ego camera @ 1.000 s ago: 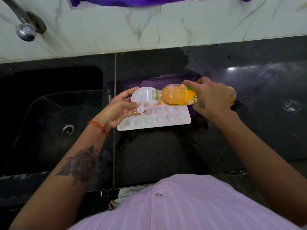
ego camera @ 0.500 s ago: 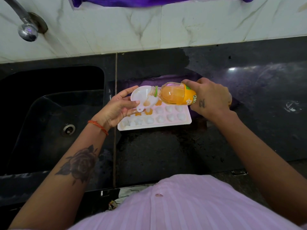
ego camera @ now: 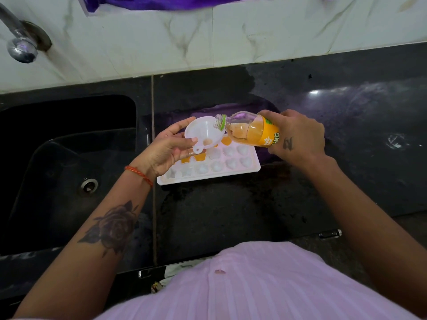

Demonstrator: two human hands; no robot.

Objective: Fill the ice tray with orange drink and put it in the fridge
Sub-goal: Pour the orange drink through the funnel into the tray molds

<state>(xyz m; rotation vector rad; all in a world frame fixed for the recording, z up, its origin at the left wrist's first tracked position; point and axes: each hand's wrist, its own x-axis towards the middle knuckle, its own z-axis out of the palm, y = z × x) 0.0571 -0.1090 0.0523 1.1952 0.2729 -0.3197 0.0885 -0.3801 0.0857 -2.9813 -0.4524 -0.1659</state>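
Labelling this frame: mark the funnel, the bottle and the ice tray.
funnel (ego camera: 203, 132), head view, inside of its white bowl.
bottle (ego camera: 254, 131), head view, clear body holding orange drink.
ice tray (ego camera: 231, 174), head view, near rim.

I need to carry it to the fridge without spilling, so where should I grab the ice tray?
Grip the ice tray by its flat rim at both short ends, coming in level from left and right. It lies flat on the counter, and several open cells near the funnel already hold orange drink, so any tilt would likely spill it.
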